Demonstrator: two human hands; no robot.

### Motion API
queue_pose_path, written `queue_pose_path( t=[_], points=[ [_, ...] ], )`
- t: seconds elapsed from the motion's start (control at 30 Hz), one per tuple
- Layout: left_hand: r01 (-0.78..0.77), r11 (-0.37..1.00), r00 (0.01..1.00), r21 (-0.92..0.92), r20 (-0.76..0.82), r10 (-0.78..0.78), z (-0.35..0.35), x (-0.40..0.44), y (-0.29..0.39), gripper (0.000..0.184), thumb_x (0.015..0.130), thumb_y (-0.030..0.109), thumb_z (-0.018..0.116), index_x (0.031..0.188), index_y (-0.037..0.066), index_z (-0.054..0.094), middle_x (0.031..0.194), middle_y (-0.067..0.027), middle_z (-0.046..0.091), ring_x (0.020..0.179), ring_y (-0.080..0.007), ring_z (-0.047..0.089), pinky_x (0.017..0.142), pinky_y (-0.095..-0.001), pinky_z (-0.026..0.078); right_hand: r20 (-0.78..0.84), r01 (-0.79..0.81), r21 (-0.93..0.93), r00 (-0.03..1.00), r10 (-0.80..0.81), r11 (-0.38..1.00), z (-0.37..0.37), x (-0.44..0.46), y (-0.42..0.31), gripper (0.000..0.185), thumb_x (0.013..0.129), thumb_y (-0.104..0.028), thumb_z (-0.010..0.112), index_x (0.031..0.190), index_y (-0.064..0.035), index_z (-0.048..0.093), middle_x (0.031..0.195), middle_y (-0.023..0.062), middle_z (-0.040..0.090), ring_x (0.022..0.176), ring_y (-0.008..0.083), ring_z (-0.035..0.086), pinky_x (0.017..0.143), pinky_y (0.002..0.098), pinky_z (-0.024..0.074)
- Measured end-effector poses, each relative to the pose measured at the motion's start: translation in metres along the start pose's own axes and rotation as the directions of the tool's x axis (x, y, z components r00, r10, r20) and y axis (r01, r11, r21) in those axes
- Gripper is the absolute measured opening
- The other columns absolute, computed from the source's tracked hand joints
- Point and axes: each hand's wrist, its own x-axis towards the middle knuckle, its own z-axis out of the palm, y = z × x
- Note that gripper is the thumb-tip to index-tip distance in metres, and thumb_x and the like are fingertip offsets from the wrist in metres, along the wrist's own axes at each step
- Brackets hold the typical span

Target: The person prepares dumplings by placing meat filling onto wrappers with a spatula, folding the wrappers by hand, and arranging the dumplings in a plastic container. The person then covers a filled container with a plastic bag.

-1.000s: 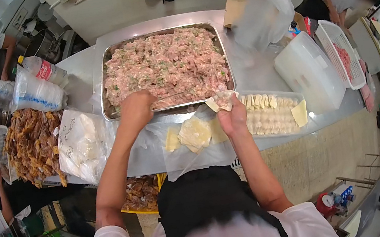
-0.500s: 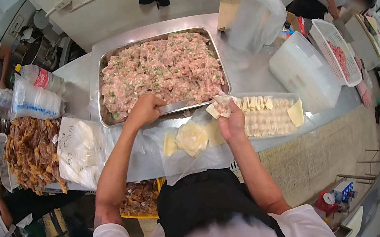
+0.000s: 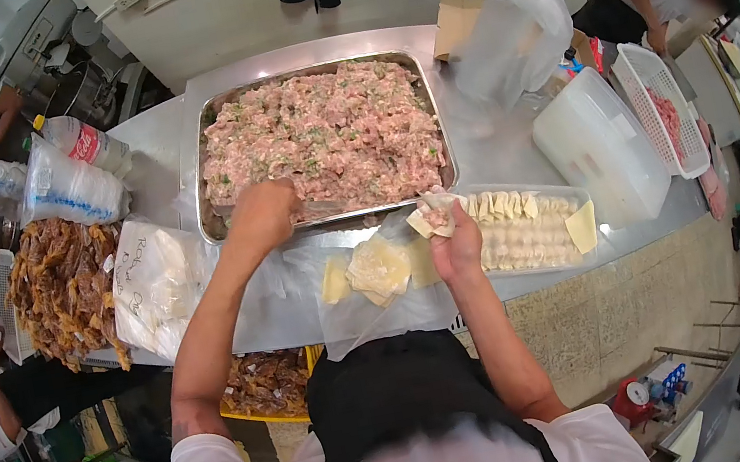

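Note:
My left hand (image 3: pixel 264 214) is closed around a flat metal spatula at the near left edge of a metal tray (image 3: pixel 444 134). The tray is heaped with pink minced meat (image 3: pixel 324 140) flecked with green. The spatula's blade is partly hidden and blurred. My right hand (image 3: pixel 459 247) cups a pale dumpling wrapper (image 3: pixel 419 224) with minced meat on it, just past the tray's near right corner. Square yellow wrappers (image 3: pixel 379 271) lie stacked on a plastic sheet between my hands. Beside my right hand, a clear container holds rows of folded dumplings (image 3: pixel 531 247).
To the left are a pile of brown meat pieces (image 3: pixel 69 294), a white plastic bag (image 3: pixel 156 279) with writing, and a bottle (image 3: pixel 82 143). To the right stand a translucent bin (image 3: pixel 608 149) and a white basket (image 3: pixel 694 149). Other people work on both sides.
My left hand has shifted slightly left and up with the spatula, over the tray's edge. My right hand still holds the wrapper with meat. The view has shifted a little.

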Motion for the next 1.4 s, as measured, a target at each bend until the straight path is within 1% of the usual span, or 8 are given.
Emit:
queue_pose_path(
  t=[0.47, 0.53, 0.73, 0.93, 0.97, 1.03, 1.23, 1.4],
  points=[
    [0.044, 0.998, 0.977, -0.05, 0.209, -0.033, 0.004, 0.013, 0.01, 0.035, 0.064, -0.003, 0.064, 0.093, 0.01, 0.077, 0.082, -0.0187, 0.069, 0.082, -0.037, 0.068, 0.07, -0.0454, 0.052, 0.015, -0.049, 0.017, 0.999, 0.049, 0.999, -0.008, 0.001, 0.008, 0.045, 0.108, -0.025, 0.038, 0.141, 0.0064, 0.044, 0.137, 0.0196, 0.055, 0.127, 0.0344, 0.055, 0.11, 0.0487, 0.0437],
    [0.087, 0.9, 0.994, -0.426, 0.101, -0.048, 0.02, 0.014, -0.006, 0.027, 0.07, 0.0, 0.067, 0.093, 0.006, 0.078, 0.083, -0.024, 0.068, 0.075, -0.0335, 0.069, 0.069, -0.0439, 0.053, 0.018, -0.052, 0.018, 0.998, 0.052, 0.998, -0.003, 0.002, 0.01, 0.045, 0.108, -0.026, 0.038, 0.14, 0.0061, 0.044, 0.137, 0.0193, 0.055, 0.127, 0.0339, 0.055, 0.11, 0.0485, 0.0438],
    [0.351, 0.597, 0.931, -0.721, 0.337, -0.14, 0.019, -0.001, -0.014, 0.025, 0.081, -0.003, 0.067, 0.103, 0.001, 0.077, 0.067, -0.0096, 0.07, 0.048, -0.0125, 0.058, 0.048, -0.0297, 0.044, 0.072, -0.031, 0.017, 0.997, 0.03, 0.999, -0.008, 0.013, 0.016, 0.045, 0.109, -0.026, 0.037, 0.14, 0.0051, 0.045, 0.134, 0.0195, 0.056, 0.126, 0.0341, 0.056, 0.11, 0.0487, 0.0438],
    [0.307, 0.375, 0.95, -0.875, 0.26, -0.171, 0.003, -0.017, 0.015, 0.024, 0.083, -0.002, 0.07, 0.106, 0.002, 0.077, 0.07, -0.0055, 0.069, 0.05, -0.0119, 0.058, 0.048, -0.0289, 0.043, 0.097, -0.217, 0.145, 0.974, 0.204, 0.965, 0.022, 0.002, 0.011, 0.043, 0.109, -0.027, 0.035, 0.138, 0.0042, 0.045, 0.134, 0.0202, 0.056, 0.123, 0.035, 0.056, 0.109, 0.0524, 0.0431],
    [0.307, 0.377, 0.95, -0.874, 0.261, -0.169, 0.018, -0.016, 0.02, 0.024, 0.083, -0.002, 0.07, 0.106, 0.002, 0.077, 0.07, -0.0055, 0.069, 0.05, -0.0119, 0.058, 0.048, -0.0289, 0.043, 0.144, -0.302, 0.174, 0.949, 0.279, 0.937, 0.029, -0.001, 0.01, 0.042, 0.109, -0.026, 0.035, 0.136, 0.0041, 0.047, 0.131, 0.0194, 0.058, 0.12, 0.0335, 0.058, 0.107, 0.0532, 0.0444],
    [-0.305, 0.663, 0.936, -0.683, -0.345, 0.074, 0.051, -0.016, 0.03, 0.023, 0.081, 0.0, 0.073, 0.103, 0.005, 0.078, 0.074, -0.0089, 0.07, 0.059, -0.0195, 0.063, 0.054, -0.0326, 0.047, 0.103, -0.279, 0.247, 0.96, 0.262, 0.928, 0.03, 0.005, 0.018, 0.043, 0.109, -0.027, 0.033, 0.135, 0.0042, 0.047, 0.129, 0.0182, 0.058, 0.121, 0.033, 0.057, 0.109, 0.0545, 0.0431],
    [0.043, 0.855, 0.984, -0.517, -0.127, -0.127, -0.002, -0.056, 0.078, 0.025, 0.079, -0.003, 0.072, 0.101, 0.006, 0.078, 0.076, -0.0125, 0.064, 0.07, -0.0266, 0.064, 0.059, -0.0358, 0.048, -0.031, -0.162, 0.287, 0.983, 0.178, 0.944, 0.017, 0.015, 0.02, 0.043, 0.109, -0.027, 0.034, 0.137, 0.0043, 0.045, 0.132, 0.0179, 0.057, 0.118, 0.0311, 0.056, 0.113, 0.0486, 0.0398],
    [-0.12, 0.817, 0.938, -0.564, -0.334, -0.093, 0.037, -0.039, 0.102, 0.019, 0.078, -0.005, 0.072, 0.095, 0.003, 0.076, 0.067, -0.0122, 0.056, 0.06, -0.0276, 0.057, 0.055, -0.037, 0.044, 0.11, -0.11, 0.23, 0.99, 0.087, 0.967, 0.042, -0.002, 0.004, 0.043, 0.104, -0.021, 0.044, 0.138, 0.0051, 0.045, 0.133, 0.0177, 0.057, 0.121, 0.0301, 0.056, 0.113, 0.045, 0.0397]
  ],
)
